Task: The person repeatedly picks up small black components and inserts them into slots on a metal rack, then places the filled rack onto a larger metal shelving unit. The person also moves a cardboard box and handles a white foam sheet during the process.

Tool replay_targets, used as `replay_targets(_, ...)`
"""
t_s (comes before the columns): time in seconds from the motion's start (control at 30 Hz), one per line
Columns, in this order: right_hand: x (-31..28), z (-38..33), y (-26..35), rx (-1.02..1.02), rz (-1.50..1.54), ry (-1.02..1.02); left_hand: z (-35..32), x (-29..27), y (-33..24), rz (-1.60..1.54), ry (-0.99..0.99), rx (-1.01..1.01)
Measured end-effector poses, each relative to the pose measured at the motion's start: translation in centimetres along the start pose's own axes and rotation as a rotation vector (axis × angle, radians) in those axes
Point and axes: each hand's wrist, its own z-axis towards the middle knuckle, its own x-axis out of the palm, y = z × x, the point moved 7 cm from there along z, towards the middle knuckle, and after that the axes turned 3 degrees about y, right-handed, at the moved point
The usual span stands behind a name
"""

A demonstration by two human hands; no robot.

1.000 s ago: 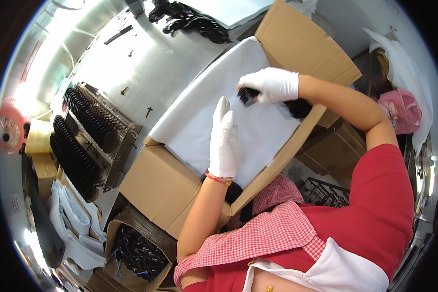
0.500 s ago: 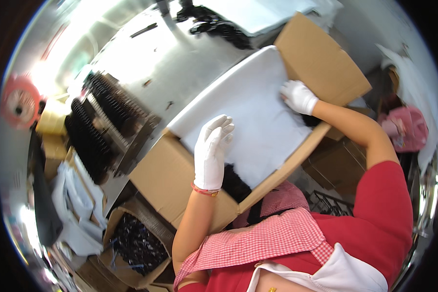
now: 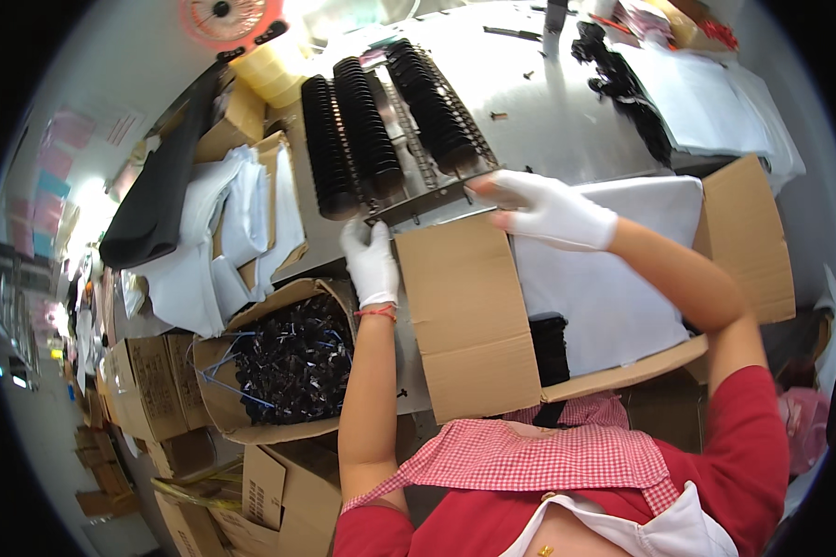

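My left hand (image 3: 372,263), in a white glove with bare fingertips, is at the near left corner of a metal rack (image 3: 427,202). Its thumb and fingers are apart; whether they touch the metal is unclear. My right hand (image 3: 557,215), gloved the same way and slightly blurred, reaches across a cardboard box (image 3: 464,320) toward the rack's near right corner, fingers stretched out and thumb apart. Rows of thin black discs (image 3: 367,130) stand packed in the rack. A white sheet (image 3: 613,278) lies in the open box, with a black piece (image 3: 550,348) showing at its left side.
Left of the box stands a carton of shiny black pieces (image 3: 293,362). White sheets (image 3: 218,241) and a black roll (image 3: 153,213) lie beyond it. A pink fan (image 3: 228,19) and yellow tape rolls (image 3: 274,74) are at the back; black strips (image 3: 636,102) lie on the metal table (image 3: 567,135).
My view has swung left. Both hands have left the white sheet area: the right came across leftward, and the left moved out to the rack's corner.
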Motion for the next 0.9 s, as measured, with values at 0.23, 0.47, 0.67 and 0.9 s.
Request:
replay_targets(0.23, 4.4, 15.0, -2.0, 0.153, 0.248, -0.266, 1.5, 0.7, 1.2, 0.231, 0.113, 0.04)
replay_targets(0.47, 6.1, 14.1, 0.2, -0.101, 0.117, -0.242, 0.6, 1.1, 0.5, 0.374, 0.067, 0.11)
replay_targets(0.67, 9.5, 12.4, 1.5, -0.419, -0.382, -0.587, 0.2, 1.2, -0.5, 0.383, 0.107, 0.092)
replay_targets(0.9, 5.4, 12.4, 3.6, -0.657, -0.721, -0.558, -1.4, -0.2, -1.6, 0.337, 0.002, 0.065)
